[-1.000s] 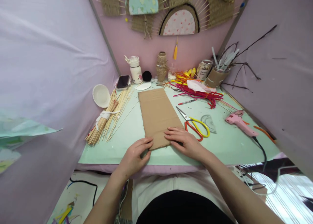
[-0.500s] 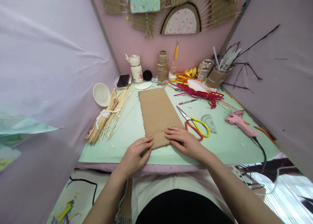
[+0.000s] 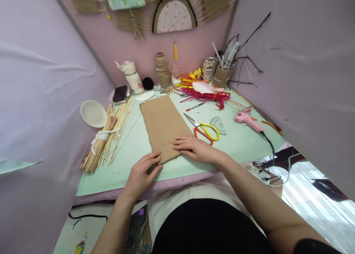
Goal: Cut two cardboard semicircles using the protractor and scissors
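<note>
A long rectangular piece of brown corrugated cardboard [image 3: 163, 122] lies flat on the table, its left edge ragged. At its near left corner, my left hand [image 3: 141, 172] touches the edge with the fingertips, thumb held apart from the fingers. My right hand [image 3: 195, 149] rests open on the near right part of the cardboard, fingers stretched out across it. Just beyond that hand, scissors [image 3: 201, 128] with one yellow and one red handle lie with their blades parted. A clear protractor [image 3: 218, 126] and a red-capped pen [image 3: 195, 107] lie near the scissors.
Tied bamboo sticks [image 3: 100, 143] and a white bowl [image 3: 93, 113] are at left. Behind stand a bottle [image 3: 133, 78], a phone [image 3: 121, 94] and a twine spool [image 3: 162, 70]. Red pipe cleaners [image 3: 208, 94], a twig-filled holder [image 3: 223, 75] and a corded pink glue gun [image 3: 249, 120] are at right.
The camera view has turned, so the whole scene sits further left and slightly tilted. Both hands stay at the near end of the cardboard, with little visible movement against it.
</note>
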Available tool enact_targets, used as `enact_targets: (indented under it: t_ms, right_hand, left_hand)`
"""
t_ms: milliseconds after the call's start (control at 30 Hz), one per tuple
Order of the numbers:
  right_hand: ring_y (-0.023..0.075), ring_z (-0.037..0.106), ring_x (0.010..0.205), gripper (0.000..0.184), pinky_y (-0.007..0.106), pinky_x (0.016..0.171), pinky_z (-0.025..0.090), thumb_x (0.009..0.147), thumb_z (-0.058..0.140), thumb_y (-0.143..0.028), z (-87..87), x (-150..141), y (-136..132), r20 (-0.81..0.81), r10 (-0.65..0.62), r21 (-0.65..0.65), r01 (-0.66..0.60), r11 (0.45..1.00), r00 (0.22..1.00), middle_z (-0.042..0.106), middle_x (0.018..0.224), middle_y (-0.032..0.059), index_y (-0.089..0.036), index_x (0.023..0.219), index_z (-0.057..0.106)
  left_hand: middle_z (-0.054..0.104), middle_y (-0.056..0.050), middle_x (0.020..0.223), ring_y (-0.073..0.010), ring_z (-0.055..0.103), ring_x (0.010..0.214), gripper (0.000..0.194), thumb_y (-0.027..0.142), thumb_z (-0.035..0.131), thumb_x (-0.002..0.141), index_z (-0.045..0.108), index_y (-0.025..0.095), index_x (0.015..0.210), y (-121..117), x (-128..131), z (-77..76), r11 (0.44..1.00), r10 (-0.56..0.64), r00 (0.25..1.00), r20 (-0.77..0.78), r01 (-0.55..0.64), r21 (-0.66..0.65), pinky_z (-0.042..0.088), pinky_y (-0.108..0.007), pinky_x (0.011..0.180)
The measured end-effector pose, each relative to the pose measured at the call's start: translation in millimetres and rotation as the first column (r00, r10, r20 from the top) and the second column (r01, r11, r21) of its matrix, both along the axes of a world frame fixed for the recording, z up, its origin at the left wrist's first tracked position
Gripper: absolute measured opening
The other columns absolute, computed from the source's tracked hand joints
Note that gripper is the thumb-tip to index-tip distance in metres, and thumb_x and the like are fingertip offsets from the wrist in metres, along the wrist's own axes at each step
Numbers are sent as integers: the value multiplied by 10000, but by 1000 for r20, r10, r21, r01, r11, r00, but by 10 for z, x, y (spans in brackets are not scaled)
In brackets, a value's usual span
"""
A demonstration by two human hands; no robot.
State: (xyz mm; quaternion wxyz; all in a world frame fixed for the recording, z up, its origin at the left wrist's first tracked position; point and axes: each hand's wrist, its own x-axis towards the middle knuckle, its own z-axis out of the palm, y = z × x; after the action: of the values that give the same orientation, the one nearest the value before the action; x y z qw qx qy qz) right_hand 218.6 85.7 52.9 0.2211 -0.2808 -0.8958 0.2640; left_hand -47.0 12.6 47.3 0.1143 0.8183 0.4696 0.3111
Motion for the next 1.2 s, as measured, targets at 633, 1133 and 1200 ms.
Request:
enact_targets:
  t_ms: [633,1133,1200]
  right_hand:
    - [235,500,1296,322,468,1102,388,918,511,-149,50,-18,-35,5,26,53,-27,998,1000,611,1328,70,-217,1192,667]
    - [249,485,1311,350,497,1077,423,931,500,-192,125,-36,-60,37,63,-21,-62,998,997,621,1314,70,-256,1252,623]
    - [237,530,1270,346,456,1045,463,936,487,-205,233,15,-39,15,38,3,-38,999,999,639,1289,65,-266,1248,624]
  left_hand:
    - [509,-225,1378,-353,447,1309,492,309,587,856,489,95,1288,-272,867,150,966,257,914,-313,-234,112,433,-532,1038]
    - [445,-276,1423,-363,424,1336,991,579,715,702,360,-1,1422,-254,1146,-135,915,392,831,-394,-398,70,400,-477,1082]
    - [451,-277,1417,-371,430,1330,967,591,709,701,396,8,1406,-246,1149,-157,914,396,833,-387,-396,84,410,-489,1068]
